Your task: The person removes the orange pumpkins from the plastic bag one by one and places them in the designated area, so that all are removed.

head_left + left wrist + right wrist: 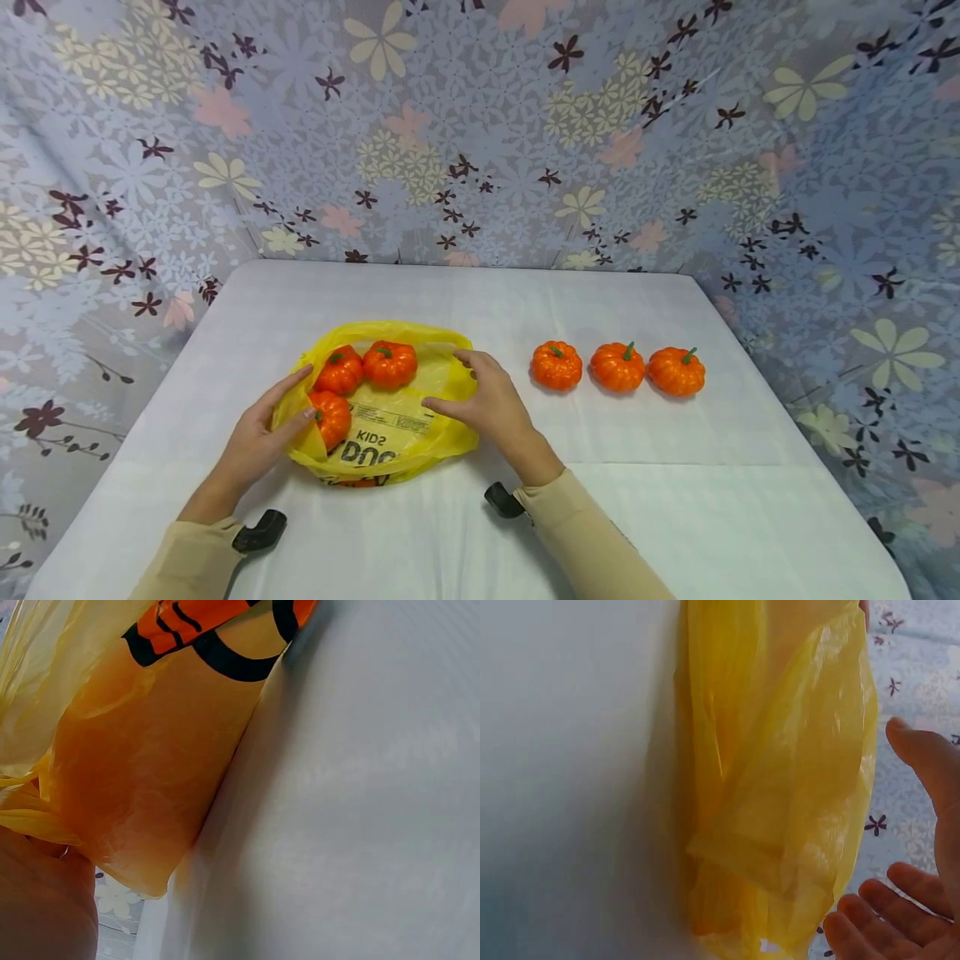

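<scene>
A yellow plastic bag (442,446) with dark print lies on the table, its mouth spread wide. Inside its left part sit three small orange pumpkins: one at the upper left (340,371), another beside it (391,364) and a third below (332,419). My left hand (262,433) grips the bag's left rim, thumb over the edge; in the left wrist view bag film covers most of its fingers. My right hand (495,404) is beside the right rim, thumb and fingers spread, holding nothing. The right wrist view shows those fingers (877,900) loosely bent near the bag.
To the right of the bag, three more pumpkins stand in a row: the nearest (557,365), the middle (617,367) and the farthest (677,372). A white cloth covers the table (675,500). Behind it hangs a flowered curtain (480,150).
</scene>
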